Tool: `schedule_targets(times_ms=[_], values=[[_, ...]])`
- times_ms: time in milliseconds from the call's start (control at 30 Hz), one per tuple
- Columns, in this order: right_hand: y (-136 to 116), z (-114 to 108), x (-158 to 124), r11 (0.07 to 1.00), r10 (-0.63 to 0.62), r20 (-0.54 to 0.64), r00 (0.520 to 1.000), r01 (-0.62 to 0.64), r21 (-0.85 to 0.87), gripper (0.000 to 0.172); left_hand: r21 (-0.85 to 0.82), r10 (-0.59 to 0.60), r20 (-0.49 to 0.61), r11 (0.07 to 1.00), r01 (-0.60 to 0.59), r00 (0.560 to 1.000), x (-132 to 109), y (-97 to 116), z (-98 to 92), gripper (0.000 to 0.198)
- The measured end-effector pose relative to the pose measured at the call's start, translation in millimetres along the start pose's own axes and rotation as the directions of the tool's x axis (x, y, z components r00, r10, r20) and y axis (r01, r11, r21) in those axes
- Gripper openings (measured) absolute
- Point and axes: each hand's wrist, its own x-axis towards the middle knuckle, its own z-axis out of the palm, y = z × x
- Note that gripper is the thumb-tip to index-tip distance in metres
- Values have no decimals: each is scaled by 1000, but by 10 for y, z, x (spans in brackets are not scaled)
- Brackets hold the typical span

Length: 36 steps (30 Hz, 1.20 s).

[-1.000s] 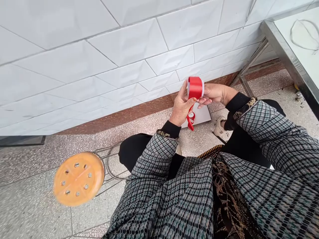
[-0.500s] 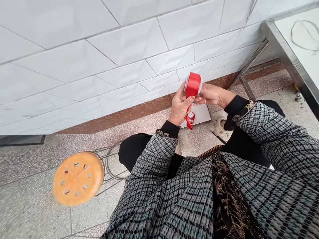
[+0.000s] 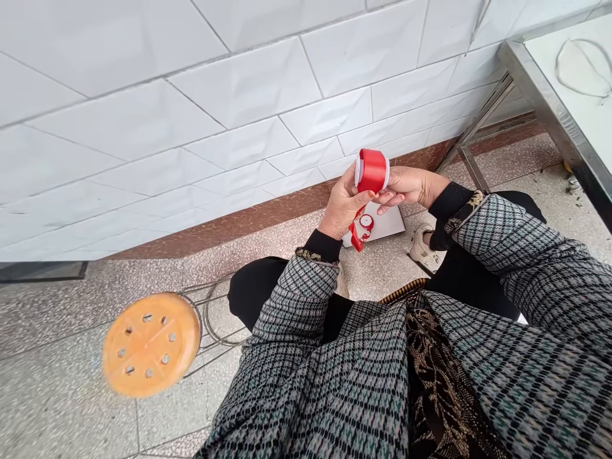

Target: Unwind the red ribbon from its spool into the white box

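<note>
Both my hands hold a roll of red ribbon (image 3: 373, 171) wound on a white spool, raised in front of the tiled wall. My left hand (image 3: 340, 207) grips it from the left and below, thumb across the lower front. From the right, my right hand (image 3: 406, 185) has its fingers closed at the spool's lower right side. A loose ribbon end (image 3: 356, 237) hangs beneath my left thumb. Below my hands a white box or board (image 3: 389, 220) lies on the floor, with a small red-rimmed round picture on it, partly covered by the ribbon.
An orange round stool (image 3: 150, 344) with a wire frame is on the floor to my left. At the right stands a metal-framed table (image 3: 559, 115) with a loop of pale cord (image 3: 581, 70) on top. White wall tiles (image 3: 239, 83) rise ahead.
The ribbon roll has dropped slightly and tilted in my hands. Its loose end has swung a little to the left, uncovering more of the red-rimmed picture.
</note>
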Motion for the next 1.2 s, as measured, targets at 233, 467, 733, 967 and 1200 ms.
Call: schedule_targets(times_ms=[233, 467, 733, 967, 1200], values=[[-259, 76, -128, 809, -211, -401, 891, -71, -584, 23, -12, -18, 39, 1000, 19, 999, -9, -79, -64, 75], [-261, 12, -163, 225, -599, -413, 686, -351, -909, 11, 26, -73, 4, 997, 72, 997, -36, -46, 8, 69], [-197, -67, -86, 765, -502, -484, 716, 108, -634, 34, 67, -79, 53, 995, 75, 995, -37, -74, -10, 55], [-205, -21, -61, 959, -252, -432, 866, 282, 5, 42, 36, -40, 125, 999, 36, 991, -39, -69, -24, 53], [-243, 73, -71, 963, -88, -436, 896, 188, 191, 40, 116, 62, 79, 991, -71, 995, 18, -100, -97, 50]])
